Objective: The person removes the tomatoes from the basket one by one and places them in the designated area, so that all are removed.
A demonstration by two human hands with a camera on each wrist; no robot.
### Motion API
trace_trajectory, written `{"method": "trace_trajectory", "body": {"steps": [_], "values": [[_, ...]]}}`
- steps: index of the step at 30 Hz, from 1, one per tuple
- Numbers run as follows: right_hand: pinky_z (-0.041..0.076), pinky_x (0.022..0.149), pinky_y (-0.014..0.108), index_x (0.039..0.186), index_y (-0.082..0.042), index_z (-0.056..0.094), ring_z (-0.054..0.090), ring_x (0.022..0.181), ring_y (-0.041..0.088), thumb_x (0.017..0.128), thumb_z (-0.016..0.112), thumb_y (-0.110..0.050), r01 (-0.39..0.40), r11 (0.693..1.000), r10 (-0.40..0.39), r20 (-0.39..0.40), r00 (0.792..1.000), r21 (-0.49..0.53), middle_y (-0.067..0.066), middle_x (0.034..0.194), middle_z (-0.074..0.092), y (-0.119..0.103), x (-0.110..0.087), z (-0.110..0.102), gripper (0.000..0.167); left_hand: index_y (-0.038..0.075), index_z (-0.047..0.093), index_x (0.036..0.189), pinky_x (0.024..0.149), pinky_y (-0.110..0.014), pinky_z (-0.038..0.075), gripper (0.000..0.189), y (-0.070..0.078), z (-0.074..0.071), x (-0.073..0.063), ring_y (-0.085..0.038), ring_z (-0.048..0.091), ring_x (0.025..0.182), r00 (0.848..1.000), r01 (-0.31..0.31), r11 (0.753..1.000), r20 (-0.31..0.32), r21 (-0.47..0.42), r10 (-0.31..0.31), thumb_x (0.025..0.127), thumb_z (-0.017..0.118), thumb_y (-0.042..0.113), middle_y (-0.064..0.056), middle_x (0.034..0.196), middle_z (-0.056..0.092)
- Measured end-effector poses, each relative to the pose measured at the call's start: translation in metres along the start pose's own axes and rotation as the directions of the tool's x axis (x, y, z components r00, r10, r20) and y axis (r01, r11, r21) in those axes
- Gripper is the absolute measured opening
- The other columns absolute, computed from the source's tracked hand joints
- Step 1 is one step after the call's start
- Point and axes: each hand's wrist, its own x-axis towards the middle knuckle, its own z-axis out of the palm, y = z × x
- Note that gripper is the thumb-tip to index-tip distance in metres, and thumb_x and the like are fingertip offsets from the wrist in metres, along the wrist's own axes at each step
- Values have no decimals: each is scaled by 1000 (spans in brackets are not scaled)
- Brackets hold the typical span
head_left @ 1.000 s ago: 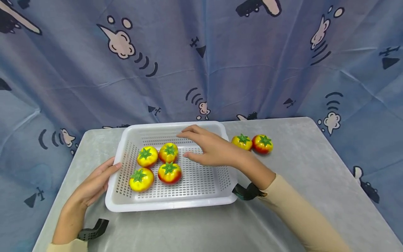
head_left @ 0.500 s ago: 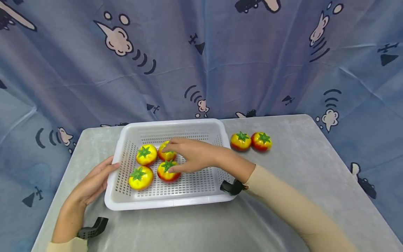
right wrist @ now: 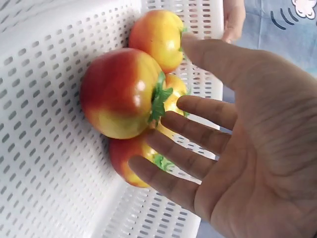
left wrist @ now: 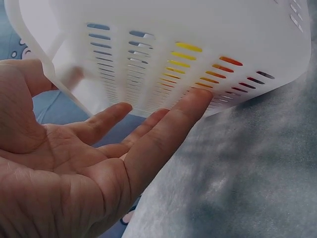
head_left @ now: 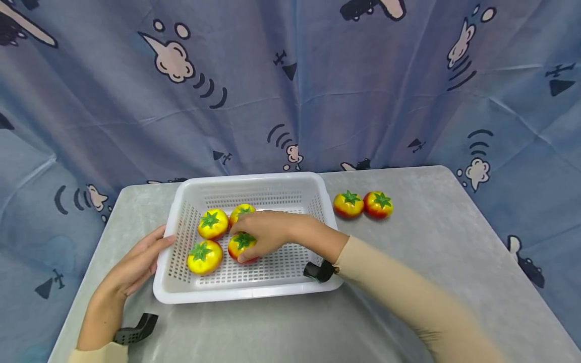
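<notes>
A white perforated basket (head_left: pixel 247 293) stands on the table with several yellow-red toy tomatoes in its left half, each with a green star-shaped leaf. My left hand (head_left: pixel 136 264) holds the basket's left side, thumb over the rim. Its fingers (left wrist: pixel 168 131) reach against the slotted outer wall in the left wrist view. Inside the basket, my right hand (head_left: pixel 269 232) is over the front right toy tomato (head_left: pixel 239 244), thumb on its near side and fingertips behind, partly hiding it. In the right wrist view, the fingers are extended and spread beside the nearest toy tomato (right wrist: pixel 121 94).
Two more toy tomatoes, one yellower (head_left: pixel 348 205) and one redder (head_left: pixel 379 205), sit side by side on the grey table (head_left: pixel 436 242), right of the basket. A blue patterned curtain (head_left: pixel 290 91) hangs behind the table. Dark devices are strapped to both wrists.
My right hand has moved left and down from above the basket's middle to the front right toy tomato. My left hand has stayed at the basket's side.
</notes>
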Motion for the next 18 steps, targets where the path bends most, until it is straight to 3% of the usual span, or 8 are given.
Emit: {"method": "trace_trajectory", "body": {"steps": [6,11,18], "values": [[46,120,35,152,-10,56,59,129,16,98,77,-40,-15,999,16,35,999,-28,4,151,61,-1,8,8,65,6,1,170,91,-41,64,70,-2,1,1,-8,71,116,1000,-6,1000,3,-15,6,117,38,32,-36,161,34],[48,117,33,151,-10,57,58,122,14,96,79,-36,-8,998,11,69,998,-56,4,148,60,-2,15,10,65,7,0,171,92,-41,63,71,-2,0,0,-8,70,117,1000,0,1000,5,-22,0,117,38,32,-34,161,35],[42,124,35,155,-14,53,55,140,16,95,82,-28,-15,998,20,89,996,-58,2,157,57,-3,21,11,68,8,0,171,92,-44,63,71,1,-1,0,-9,70,117,1000,6,1000,6,-29,-6,117,39,32,-37,163,30]]}}
